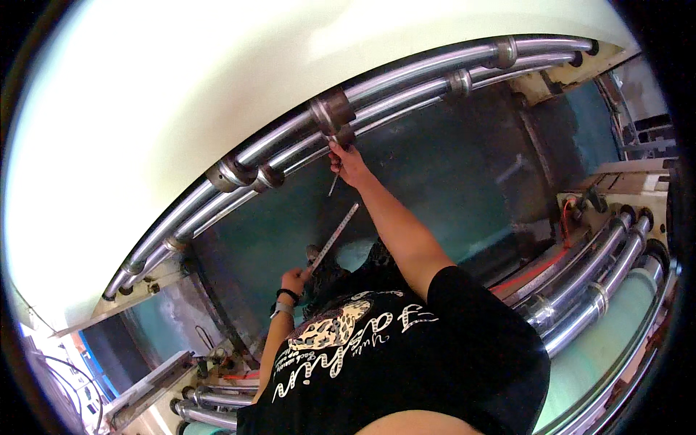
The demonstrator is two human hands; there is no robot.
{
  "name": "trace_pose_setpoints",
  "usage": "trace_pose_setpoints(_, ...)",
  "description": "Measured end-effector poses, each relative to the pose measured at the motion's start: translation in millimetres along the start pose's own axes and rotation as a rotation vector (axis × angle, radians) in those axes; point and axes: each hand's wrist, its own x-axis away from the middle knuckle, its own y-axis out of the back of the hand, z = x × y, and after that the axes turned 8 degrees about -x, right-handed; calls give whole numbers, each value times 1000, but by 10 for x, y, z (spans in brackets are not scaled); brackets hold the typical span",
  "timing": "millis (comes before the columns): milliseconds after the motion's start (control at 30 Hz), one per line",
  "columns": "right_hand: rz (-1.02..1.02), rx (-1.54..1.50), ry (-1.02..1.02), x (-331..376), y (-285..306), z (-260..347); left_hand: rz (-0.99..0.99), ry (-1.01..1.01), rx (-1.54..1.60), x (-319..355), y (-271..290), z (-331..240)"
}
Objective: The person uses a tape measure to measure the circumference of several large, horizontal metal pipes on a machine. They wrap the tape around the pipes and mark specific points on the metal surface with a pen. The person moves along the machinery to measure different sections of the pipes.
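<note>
My right hand (348, 164) reaches forward to the metal rollers, its fingers closed around a thin metal rod-like tool (333, 186) whose lower end sticks out below. Its fingertips are just under a small dark collar (342, 135) on the lower shaft; whether the tool touches the collar is hidden. A larger brown and steel collar (332, 110) sits on the shaft above. Close to my body, my left hand (293, 280) grips one end of a narrow ruler (336, 237), which slants up to the right, apart from the rollers.
Shiny parallel shafts (420, 69) with several more collars (232, 174) run across the front, below a large cream-white curved surface (145, 94). Behind me on the right are more rollers (580, 319) and a red hose (533, 274). The floor (449, 174) is dark green and worn.
</note>
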Motion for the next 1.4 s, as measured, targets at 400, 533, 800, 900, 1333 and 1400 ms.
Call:
trace_pose_setpoints(400,-166,-25,201,-93,64,-232,170,28,-192,-18,484,1222)
trace_pose_setpoints(533,-52,-19,228,-161,166,-230,180,-6,-263,-17,705,1435)
trace_pose_setpoints(800,-351,53,166,45,-329,-48,141,54,-171,-83,327,1087)
trace_pose_setpoints(900,-327,134,208,4,-244,-46,157,108,12,-276,-89,1072)
trace_pose_setpoints(1333,36,327,73,67,201,134,-239,-299,12,-1297,-98,-79)
trace_pose_setpoints(1400,78,483,60,-59,523,164,-237,-399,-104,-1688,-134,6)
